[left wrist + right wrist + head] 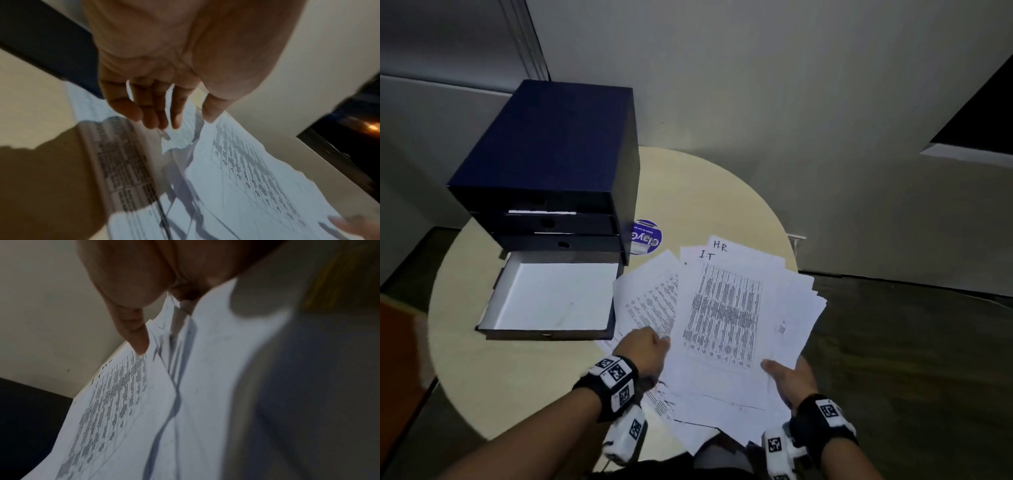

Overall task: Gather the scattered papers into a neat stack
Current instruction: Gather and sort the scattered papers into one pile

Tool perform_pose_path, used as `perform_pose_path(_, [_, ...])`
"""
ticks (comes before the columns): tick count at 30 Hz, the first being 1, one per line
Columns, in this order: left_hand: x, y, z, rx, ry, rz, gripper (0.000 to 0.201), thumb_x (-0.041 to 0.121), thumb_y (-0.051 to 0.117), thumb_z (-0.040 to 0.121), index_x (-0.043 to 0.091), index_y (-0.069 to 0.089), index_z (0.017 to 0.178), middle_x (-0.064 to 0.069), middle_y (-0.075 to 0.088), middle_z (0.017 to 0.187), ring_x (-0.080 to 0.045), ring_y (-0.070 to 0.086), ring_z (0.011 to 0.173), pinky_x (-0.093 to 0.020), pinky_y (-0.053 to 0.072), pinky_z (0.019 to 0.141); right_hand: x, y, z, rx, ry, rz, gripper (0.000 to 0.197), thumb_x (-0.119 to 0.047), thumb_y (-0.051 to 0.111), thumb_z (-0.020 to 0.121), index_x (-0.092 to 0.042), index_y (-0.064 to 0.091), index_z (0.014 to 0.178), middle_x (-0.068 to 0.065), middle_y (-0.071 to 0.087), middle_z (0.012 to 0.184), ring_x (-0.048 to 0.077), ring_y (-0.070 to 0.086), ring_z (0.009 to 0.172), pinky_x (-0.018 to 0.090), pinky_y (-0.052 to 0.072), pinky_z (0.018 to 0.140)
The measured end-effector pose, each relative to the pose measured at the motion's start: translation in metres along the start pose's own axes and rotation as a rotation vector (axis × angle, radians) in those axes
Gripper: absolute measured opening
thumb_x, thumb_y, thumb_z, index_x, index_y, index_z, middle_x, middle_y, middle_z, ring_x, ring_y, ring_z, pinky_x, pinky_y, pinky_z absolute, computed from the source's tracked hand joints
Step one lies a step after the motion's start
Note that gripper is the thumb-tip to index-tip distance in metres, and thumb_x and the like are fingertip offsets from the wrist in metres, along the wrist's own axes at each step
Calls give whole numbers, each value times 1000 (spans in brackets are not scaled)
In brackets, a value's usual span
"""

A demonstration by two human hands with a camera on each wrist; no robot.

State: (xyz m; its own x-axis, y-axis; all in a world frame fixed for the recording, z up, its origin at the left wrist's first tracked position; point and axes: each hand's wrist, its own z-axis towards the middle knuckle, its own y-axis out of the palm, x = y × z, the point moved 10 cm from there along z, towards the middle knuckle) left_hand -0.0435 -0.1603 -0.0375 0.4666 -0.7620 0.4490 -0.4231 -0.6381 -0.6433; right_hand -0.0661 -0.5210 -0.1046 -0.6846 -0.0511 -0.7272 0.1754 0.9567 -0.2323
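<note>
A fanned bundle of printed white papers (pixel 726 308) is held over the right side of the round table; its top sheets are marked "I.T" and "H.R". My right hand (pixel 787 377) grips the bundle's near right corner, with the thumb on top (pixel 135 337) and the fingers hidden beneath the papers (pixel 144 402). My left hand (pixel 650 342) hovers at the bundle's left edge. Its fingers (pixel 156 113) hang loosely spread over the sheets (pixel 236 170) and hold nothing. More sheets (pixel 650 305) lie skewed on the table under the bundle's left side.
A dark blue drawer unit (pixel 551 154) stands on the beige table (pixel 705 192) at the left. Its bottom drawer (pixel 551 298) is pulled out, white inside. A round blue sticker (pixel 646 237) lies beside the unit. The table edge and dark floor lie right of the papers.
</note>
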Motion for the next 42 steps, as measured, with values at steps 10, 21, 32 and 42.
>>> perform_pose_path(10, [-71,-3,-14,237,-435,-306,71,28,72,80,4,31,133,-22,33,135,-42,46,121,-44,45,98,6,-11,-3,97,-36,-79,41,7,66,77,-5,57,116,11,71,102,34,67,93,49,55,90])
perform_pose_path(21, [-8,24,-5,302,-212,-637,56,1,58,87,20,29,131,-13,59,103,-25,57,71,-30,44,64,43,-55,-9,189,56,-7,66,-19,76,63,-14,55,125,7,70,106,29,67,89,44,57,81])
perform_pose_path(32, [119,-158,-81,702,610,-294,58,-3,53,92,28,40,140,-5,67,89,-16,55,64,-24,41,63,25,-16,-8,3,0,-151,63,-10,74,74,-25,50,130,3,72,111,24,68,91,44,55,88])
perform_pose_path(42, [123,-217,-86,466,650,-800,52,14,58,91,25,33,135,5,61,127,-21,65,112,-42,53,96,13,15,0,-82,-39,-180,58,-29,67,66,-23,58,123,2,75,101,25,71,88,47,59,84])
